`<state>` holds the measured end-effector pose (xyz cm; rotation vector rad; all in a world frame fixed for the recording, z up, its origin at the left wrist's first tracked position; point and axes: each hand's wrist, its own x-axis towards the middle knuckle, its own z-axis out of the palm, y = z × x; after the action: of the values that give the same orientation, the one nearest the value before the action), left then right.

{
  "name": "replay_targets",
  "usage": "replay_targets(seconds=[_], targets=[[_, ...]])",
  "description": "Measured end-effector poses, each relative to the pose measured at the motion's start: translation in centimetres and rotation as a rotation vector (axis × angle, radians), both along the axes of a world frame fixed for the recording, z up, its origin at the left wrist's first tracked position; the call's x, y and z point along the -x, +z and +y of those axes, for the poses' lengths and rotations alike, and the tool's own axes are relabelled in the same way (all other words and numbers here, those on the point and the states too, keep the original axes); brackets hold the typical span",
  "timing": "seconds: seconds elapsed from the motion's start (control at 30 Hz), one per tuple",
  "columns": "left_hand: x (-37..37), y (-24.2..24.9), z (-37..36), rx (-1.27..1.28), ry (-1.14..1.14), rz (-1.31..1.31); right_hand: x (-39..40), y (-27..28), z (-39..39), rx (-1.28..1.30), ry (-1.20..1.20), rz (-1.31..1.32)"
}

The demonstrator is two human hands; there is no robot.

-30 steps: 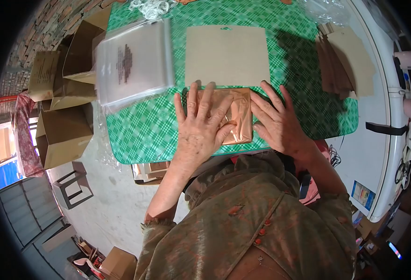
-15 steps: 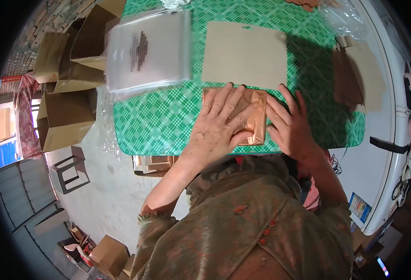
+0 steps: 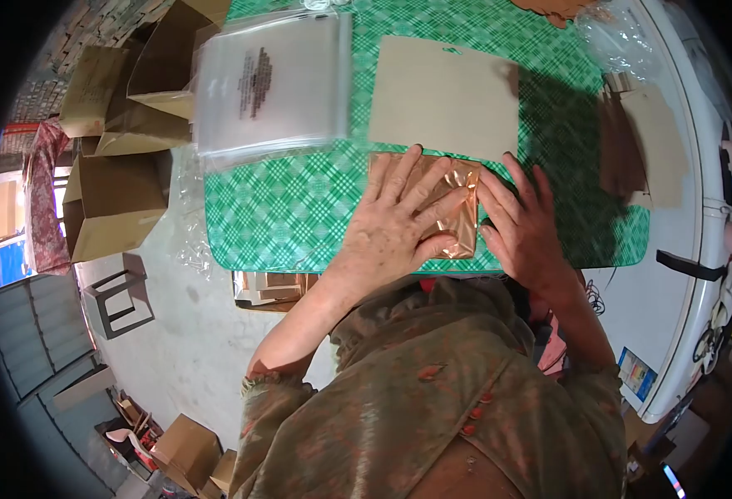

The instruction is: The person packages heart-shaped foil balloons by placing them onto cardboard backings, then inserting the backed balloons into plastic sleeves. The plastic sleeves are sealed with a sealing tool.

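Note:
A shiny copper-coloured square packet [image 3: 466,229] lies flat near the front edge of the green checked tablecloth [image 3: 283,208]. My left hand [image 3: 391,224] rests palm down on it, fingers spread, hiding its left and middle part. Along the packet's right edge is my right hand [image 3: 520,224], its fingers apart and the tips touching or nearly touching that edge. Just beyond the packet lies a beige card sheet [image 3: 445,100] with a small hanger slot at its far edge.
A stack of clear plastic bags [image 3: 274,83] with dark print lies at the left of the table. More beige card pieces [image 3: 653,150] and crumpled clear plastic [image 3: 615,37] are at the right. Open cardboard boxes [image 3: 121,200] stand to the left, a grey frame [image 3: 121,295] on the floor.
My left hand's fingers have spread and shifted slightly across the packet. The right hand stays at its right edge. The whole view has shifted a little.

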<state>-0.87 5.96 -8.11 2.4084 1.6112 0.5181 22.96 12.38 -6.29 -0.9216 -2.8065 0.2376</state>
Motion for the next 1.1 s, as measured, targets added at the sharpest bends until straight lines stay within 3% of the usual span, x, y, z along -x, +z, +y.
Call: replay_targets(seconds=[1.1], targets=[[0.1, 0.8, 0.0, 0.057, -0.078, 0.066, -1.2, -0.6, -0.7, 0.052, 0.023, 0.072]])
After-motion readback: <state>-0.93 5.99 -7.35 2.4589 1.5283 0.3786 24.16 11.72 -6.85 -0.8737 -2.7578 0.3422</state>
